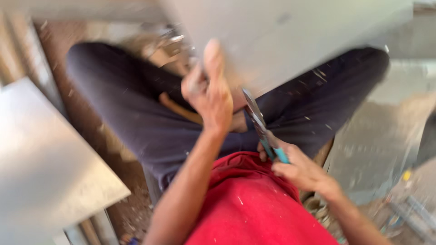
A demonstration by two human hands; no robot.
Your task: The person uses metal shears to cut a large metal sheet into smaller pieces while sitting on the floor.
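Left hand (210,93) raised in the middle of the view, fingers curled and clamped on the lower edge of a large flat pale grey metal sheet (290,36), thumb pointing up against its face. Right hand (297,168) lower and to the right, closed around the teal-blue handles of a pair of metal snips (262,127), grey blades angled up and left toward the sheet's edge. Hard to tell through the motion blur whether the blades touch the sheet or stop just short of it. Sheet smooth, matt, light grey, filling the upper middle and right of the view, tilted, its lower edge running across just above both hands and over the lap. Left hand on that edge, right hand well below it, with the snips bridging most of the gap between. Beneath both hands, dark navy trousers (136,113) on bent, spread knees, flecked with pale slivers, and a red shirt (254,204) in the foreground. To the left, a second flat pale grey panel (45,168), lying well apart from both hands. Dusty, littered floor (386,136) around the legs, too blurred for detail.
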